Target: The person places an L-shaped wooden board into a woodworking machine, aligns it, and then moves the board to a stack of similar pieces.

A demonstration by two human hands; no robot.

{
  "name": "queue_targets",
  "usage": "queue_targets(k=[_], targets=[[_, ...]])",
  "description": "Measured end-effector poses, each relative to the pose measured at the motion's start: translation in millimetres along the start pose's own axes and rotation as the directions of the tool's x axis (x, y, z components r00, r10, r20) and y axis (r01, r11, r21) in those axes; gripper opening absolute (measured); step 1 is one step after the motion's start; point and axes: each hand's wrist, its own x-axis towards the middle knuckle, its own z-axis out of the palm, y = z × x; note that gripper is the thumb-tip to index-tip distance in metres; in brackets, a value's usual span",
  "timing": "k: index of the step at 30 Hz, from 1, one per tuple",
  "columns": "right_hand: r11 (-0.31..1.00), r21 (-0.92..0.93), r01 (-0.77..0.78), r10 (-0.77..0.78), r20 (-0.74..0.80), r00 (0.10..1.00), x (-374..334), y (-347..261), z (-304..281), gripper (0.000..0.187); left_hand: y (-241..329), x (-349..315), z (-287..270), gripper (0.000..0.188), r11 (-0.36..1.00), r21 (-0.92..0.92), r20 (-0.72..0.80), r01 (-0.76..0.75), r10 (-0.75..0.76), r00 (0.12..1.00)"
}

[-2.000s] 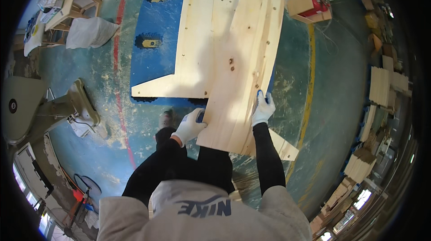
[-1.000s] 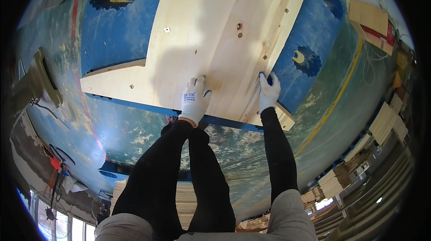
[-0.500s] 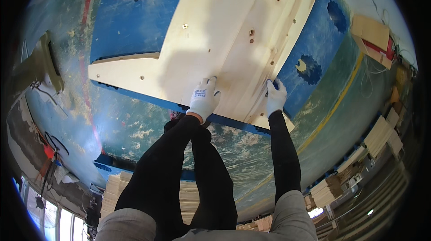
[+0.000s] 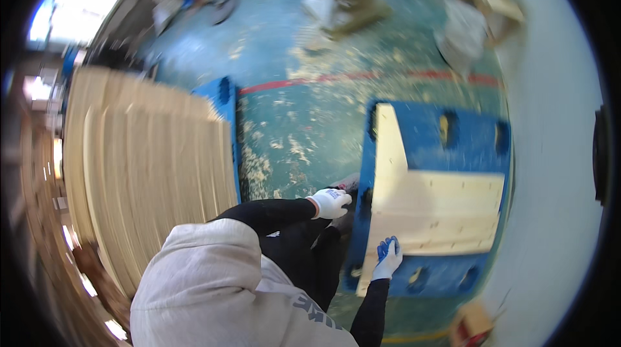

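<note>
A pale wooden panel [image 4: 420, 211] with a narrow arm at one end lies flat on a blue plastic pallet [image 4: 424, 133]. Small metal fittings dot its face. My left hand [image 4: 332, 203], in a white glove, hangs over the floor left of the pallet, loosely bent and holding nothing. My right hand [image 4: 388, 261], palm side partly turned up so the glove's blue coating shows, is over the panel's near left part. Its fingers are a little curled and apart with nothing between them; whether it touches the wood I cannot tell.
To my left stands a large stack of wooden boards [image 4: 158, 159] on another blue pallet [image 4: 223, 98]. A pale wall [image 4: 550, 153] rises at the right. A cardboard box [image 4: 472, 322] sits at lower right. Farther off are a stand's base [image 4: 354, 14] and a pale sack [image 4: 462, 33].
My view has swung left toward the stacked boards, so the panel now appears at the right. Both hands have drawn back from where they rested on the panel; the left is off it.
</note>
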Motion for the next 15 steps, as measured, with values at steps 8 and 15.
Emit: queue_targets(k=[8, 15], targets=[[0.886, -0.323, 0.332, -0.148, 0.483, 0.863, -91.9, -60.9, 145.8, 0.026, -39.1, -321.7, -24.8, 0.04, 0.765, -0.579, -0.449, 0.281, -0.587, 0.674], [0.682, -0.371, 0.63, -0.029, 0.847, 0.531, -256.7, -12.8, 363.8, 0.023, -85.6, -590.7, 195.5, 0.032, 0.067, -0.915, 0.055, -0.397, -0.956, -0.289]])
